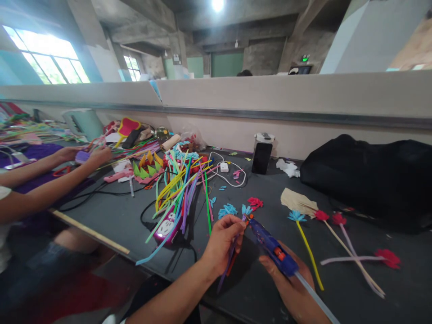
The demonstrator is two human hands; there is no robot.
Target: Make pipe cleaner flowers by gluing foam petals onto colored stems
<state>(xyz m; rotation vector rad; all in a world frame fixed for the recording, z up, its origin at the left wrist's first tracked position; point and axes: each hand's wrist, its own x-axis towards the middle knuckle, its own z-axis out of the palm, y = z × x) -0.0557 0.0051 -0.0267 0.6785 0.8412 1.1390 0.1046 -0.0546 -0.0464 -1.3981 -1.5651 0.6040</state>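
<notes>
My right hand [297, 279] is wrapped round a blue hot glue gun [270, 243] with a clear glue stick [317, 297] out of its back. The gun's nozzle points at the fingertips of my left hand [224, 243], which pinch a purple pipe cleaner [228, 265]. A reddish-brown strip hangs beside that stem below the hand. Light-blue petals [246, 209] show just past my left fingertips; whether they are joined to the stem, I cannot tell. Beyond lie a pile of blue pieces [227, 210] and a pile of red pieces [255, 203].
Finished flowers, one blue [297, 216] and several red [388, 258], lie at the right near a black bag [357, 180]. A phone [262, 158] stands upright. Pipe cleaners [185, 184] lie over a purple power strip [168, 227]. A co-worker's hands [97, 155] work at the left.
</notes>
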